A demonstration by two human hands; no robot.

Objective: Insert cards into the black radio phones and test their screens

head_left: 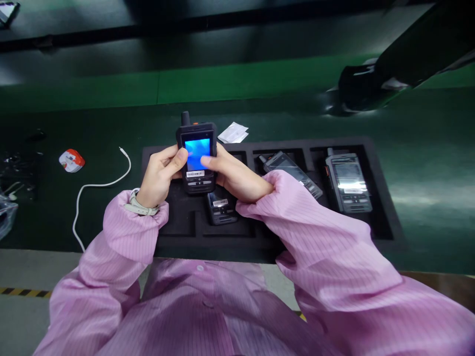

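A black handheld radio (pixel 198 179) with a stub antenna and a lit blue screen is held upright above a black foam tray (pixel 267 241). My left hand (pixel 160 173) grips its left side, thumb near the screen's edge. Around its right side is my right hand (pixel 233 170), with the thumb over the lower right of the screen. Below it, a second radio (pixel 221 210) lies in the tray, partly hidden. Further right in the tray, one radio (pixel 293 170) lies slanted and another radio (pixel 349 183) sits nearly straight, its screen dark.
Behind the tray lies a folded white paper (pixel 233 132). To the left are a white cable (pixel 97 185), a red and white object (pixel 71 160) and a clear plastic bag (pixel 7 215). A black arm-like post (pixel 371 84) stands at the back right.
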